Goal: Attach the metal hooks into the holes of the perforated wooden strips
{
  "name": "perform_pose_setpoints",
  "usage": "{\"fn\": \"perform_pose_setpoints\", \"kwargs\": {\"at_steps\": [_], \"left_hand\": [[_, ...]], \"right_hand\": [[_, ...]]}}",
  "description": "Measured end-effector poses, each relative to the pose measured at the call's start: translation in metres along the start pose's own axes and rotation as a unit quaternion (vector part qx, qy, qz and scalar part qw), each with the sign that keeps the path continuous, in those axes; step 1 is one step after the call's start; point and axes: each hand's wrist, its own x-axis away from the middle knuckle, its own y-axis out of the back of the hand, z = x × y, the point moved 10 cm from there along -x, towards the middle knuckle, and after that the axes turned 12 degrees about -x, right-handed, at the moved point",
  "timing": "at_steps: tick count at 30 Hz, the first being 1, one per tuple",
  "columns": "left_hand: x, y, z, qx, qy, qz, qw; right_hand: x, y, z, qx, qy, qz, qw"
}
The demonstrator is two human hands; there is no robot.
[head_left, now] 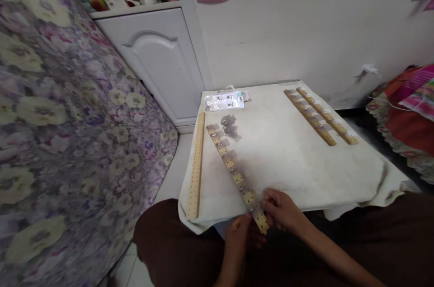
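Observation:
A long, narrow yellow wooden strip [239,178] with holes slants across the front of the table. Several small translucent tabs with metal fittings sit along it. My left hand [238,232] is closed on the left side of its near end, which juts over the table edge. Across from it, my right hand [280,208] is closed in a pinch at a translucent tab [257,209] near that end; the fingertips are partly hidden. Beyond the strip's far end lies a small pile of loose translucent tabs with metal parts [229,126].
A bare wooden strip with holes [195,169] lies along the left edge of the cloth-covered table [271,142]. Two fitted strips [310,116] rest at the right. A clear blister pack [224,101] is at the back left. A floral curtain [84,119] hangs on the left.

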Motion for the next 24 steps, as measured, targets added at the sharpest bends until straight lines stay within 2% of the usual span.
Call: {"fn": "perform_pose_setpoints", "kwargs": {"at_steps": [11,24], "left_hand": [[-0.0012,-0.0024,-0.0003,0.058,-0.018,0.009,0.998],[-0.0004,-0.0011,-0.0006,0.056,-0.011,-0.007,0.998]], "right_hand": [[0.0,-0.0014,-0.0013,-0.002,-0.011,0.004,1.0],[0.0009,-0.0008,-0.0032,0.001,-0.017,0.004,1.0]]}}
